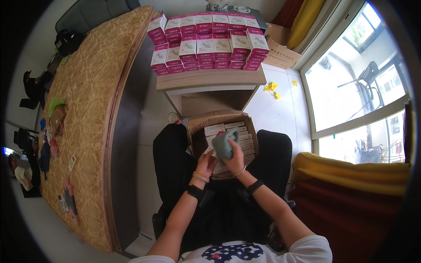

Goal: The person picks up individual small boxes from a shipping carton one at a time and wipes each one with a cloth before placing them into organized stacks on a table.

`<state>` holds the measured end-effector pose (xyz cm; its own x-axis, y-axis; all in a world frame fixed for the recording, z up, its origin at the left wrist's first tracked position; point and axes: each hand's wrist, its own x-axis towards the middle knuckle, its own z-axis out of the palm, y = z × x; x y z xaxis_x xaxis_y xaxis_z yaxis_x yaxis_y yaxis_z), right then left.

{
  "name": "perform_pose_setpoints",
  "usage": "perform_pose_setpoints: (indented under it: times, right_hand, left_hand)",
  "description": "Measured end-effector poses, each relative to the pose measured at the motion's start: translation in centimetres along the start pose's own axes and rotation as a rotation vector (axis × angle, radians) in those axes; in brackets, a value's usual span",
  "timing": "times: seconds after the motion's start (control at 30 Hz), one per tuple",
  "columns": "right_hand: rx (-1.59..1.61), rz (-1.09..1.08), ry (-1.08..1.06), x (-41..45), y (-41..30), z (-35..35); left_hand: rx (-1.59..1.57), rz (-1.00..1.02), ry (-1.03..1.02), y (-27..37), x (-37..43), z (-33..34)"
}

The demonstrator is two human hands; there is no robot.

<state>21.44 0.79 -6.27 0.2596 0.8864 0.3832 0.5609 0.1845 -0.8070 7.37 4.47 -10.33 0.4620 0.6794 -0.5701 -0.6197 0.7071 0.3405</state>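
Note:
In my right hand [235, 159] is a folded grey-green cloth [225, 144], held over an open cardboard carton [210, 119] between my knees. My left hand [207, 163] grips a small white-and-magenta box [209, 150] just left of the cloth. The cloth hides most of that box, and I cannot tell how firmly the two touch. Rows of similar small boxes [245, 142] stand packed in the carton, mainly along its middle and right.
Magenta-and-white boxes [205, 42] are stacked in rows on a wooden cabinet [210, 80] ahead. A bare patterned mattress [95, 98] runs along the left. Glass doors [348, 85] and curtains [345, 203] are right. Yellow petals [271, 86] lie on the floor. Another person [24, 172] sits far left.

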Motion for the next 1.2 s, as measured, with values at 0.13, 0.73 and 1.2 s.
perform_pose_setpoints:
  times: [0.13,0.73,1.2]
  right_hand:
    - [-0.015,-0.138,-0.234,-0.4,-2.2,1.0]
    - [-0.016,-0.048,-0.260,0.5,-1.6,-1.2]
    - [-0.007,0.271,0.531,17.7,12.4,-12.2]
  left_hand:
    - [-0.044,0.090,0.002,0.8,-0.7,0.6]
    - [0.494,0.324,0.029,0.3,-1.6,1.9]
    - [0.717,0.343,0.180,-0.6,1.5,1.9]
